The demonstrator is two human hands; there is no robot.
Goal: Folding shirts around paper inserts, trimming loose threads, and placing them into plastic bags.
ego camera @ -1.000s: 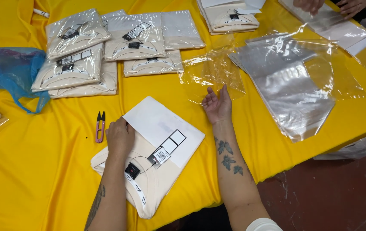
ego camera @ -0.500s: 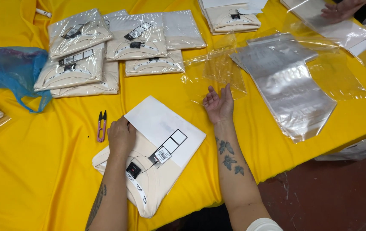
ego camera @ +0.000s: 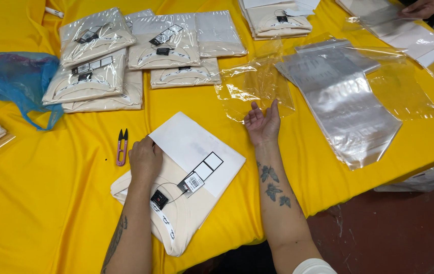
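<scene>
Folded cream garment [ego camera: 184, 213] laid near the front edge of the yellow table [ego camera: 49, 213], white card [ego camera: 191, 144] across its top; left hand [ego camera: 145, 160] pressed flat on its left edge; right hand [ego camera: 262, 122] held open, fingertips at the edge of a clear bag [ego camera: 252, 89]; snips [ego camera: 122, 147] just left, bare cloth beyond.

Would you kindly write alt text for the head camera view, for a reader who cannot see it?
A person's left hand presses on a folded cream garment with a white card on a yellow table, while the right hand touches a clear plastic bag. Bagged garments, purple snips and a stack of bags lie around.
</scene>
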